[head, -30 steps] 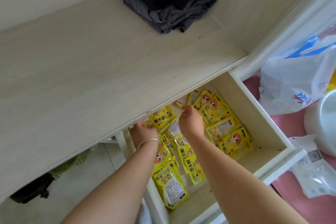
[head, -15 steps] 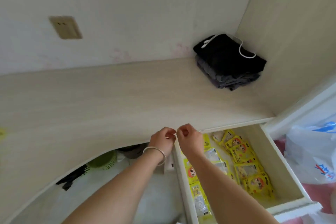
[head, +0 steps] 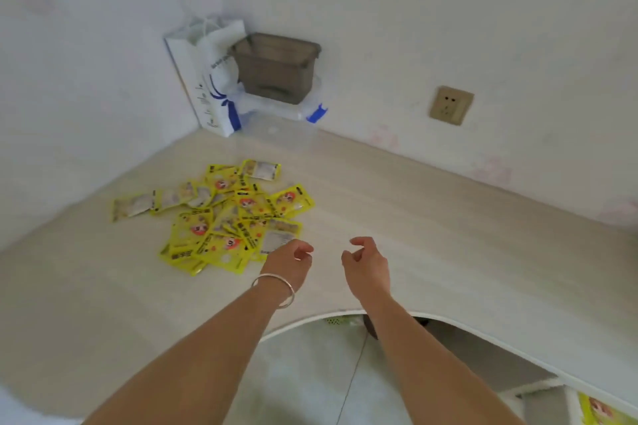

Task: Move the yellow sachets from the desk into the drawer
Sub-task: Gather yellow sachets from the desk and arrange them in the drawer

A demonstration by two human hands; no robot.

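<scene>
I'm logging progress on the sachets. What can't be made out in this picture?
- Drawer: cut off by the head view's bottom-right corner; its contents can't be counted.
- Sachet pile: overlapping packets hide those beneath.
- Sachet print: too blurred to read.
- Under the desk: hidden by the desktop.

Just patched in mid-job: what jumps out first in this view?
A loose pile of yellow sachets on the desk, toward the far left corner. Both hands are empty and half-curled above the desk just short of it, the left hand nearest the pile, the right hand beside it.
</scene>
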